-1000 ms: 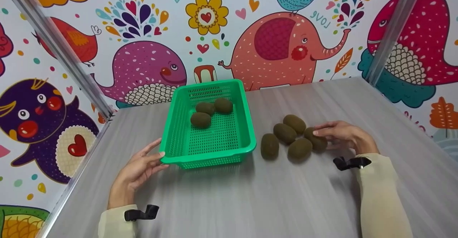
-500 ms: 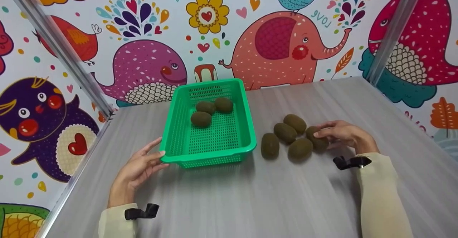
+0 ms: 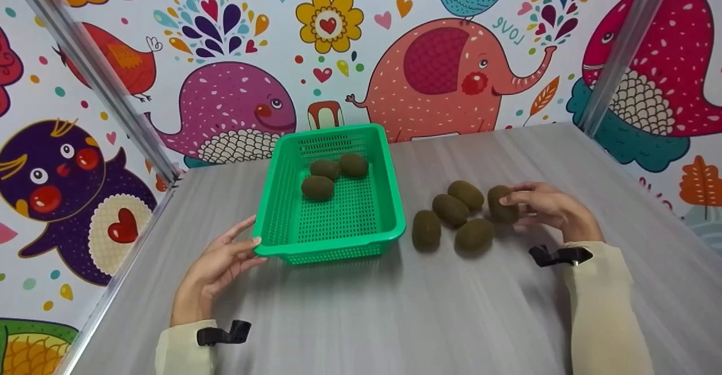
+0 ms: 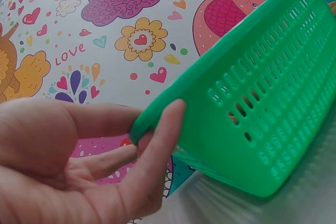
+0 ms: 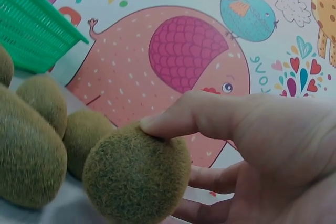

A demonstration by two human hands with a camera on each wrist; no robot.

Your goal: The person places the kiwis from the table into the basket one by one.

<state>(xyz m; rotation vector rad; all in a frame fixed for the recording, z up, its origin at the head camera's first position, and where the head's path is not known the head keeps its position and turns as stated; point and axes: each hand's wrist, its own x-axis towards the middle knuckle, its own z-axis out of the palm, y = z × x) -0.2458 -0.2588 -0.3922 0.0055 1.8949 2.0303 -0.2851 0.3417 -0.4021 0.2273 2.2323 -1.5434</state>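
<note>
My right hand [image 3: 550, 206] grips a brown fuzzy kiwi [image 3: 502, 205] between thumb and fingers, at the right of a loose group of kiwis. In the right wrist view the thumb lies on top of the held kiwi [image 5: 137, 174], with fingers behind it. My left hand [image 3: 217, 268] pinches the near left corner of a green plastic basket [image 3: 333, 246]. The left wrist view has the basket's rim [image 4: 173, 85] between thumb and fingers. Three kiwis [image 3: 317, 188] lie inside the basket, toward its far end.
Several kiwis [image 3: 450, 210] lie on the grey wood-grain table [image 3: 361, 313], right of the basket. Behind stands a wall [image 3: 338, 82] printed with cartoon animals, with metal posts [image 3: 626, 48] at the corners. Each wrist wears a black mount [image 3: 224, 334].
The right hand has drawn its kiwi up and slightly away from the neighbouring kiwis, toward the back. My left hand and the basket stay in place.
</note>
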